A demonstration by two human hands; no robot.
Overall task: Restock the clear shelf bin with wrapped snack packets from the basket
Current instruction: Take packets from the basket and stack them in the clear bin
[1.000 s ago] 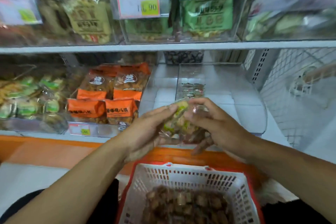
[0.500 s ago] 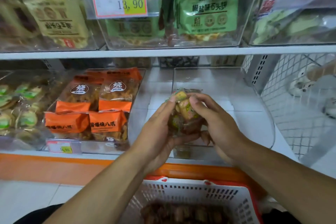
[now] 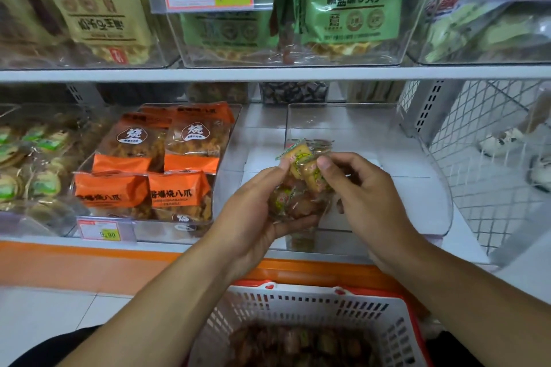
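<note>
A handful of small wrapped snack packets (image 3: 301, 185), clear wrap with yellow-green print, sits between both hands. My left hand (image 3: 253, 214) cups them from below and the left. My right hand (image 3: 363, 194) pinches the top packets with thumb and fingers. They hover over the front part of the clear shelf bin (image 3: 417, 188) on the lower shelf; I cannot tell what lies inside it. Below, the white basket with a red rim (image 3: 372, 319) holds more brown packets (image 3: 298, 343).
Left of the clear bin stands a bin of orange snack bags (image 3: 143, 188) with a price tag (image 3: 100, 231). The upper shelf (image 3: 268, 73) overhangs, carrying bins of green and tan bags. A wire mesh panel (image 3: 492, 173) closes the right side.
Both hands have lifted the bunch of packets up from above the basket and forward over the clear bin. The view has moved closer to the shelf.
</note>
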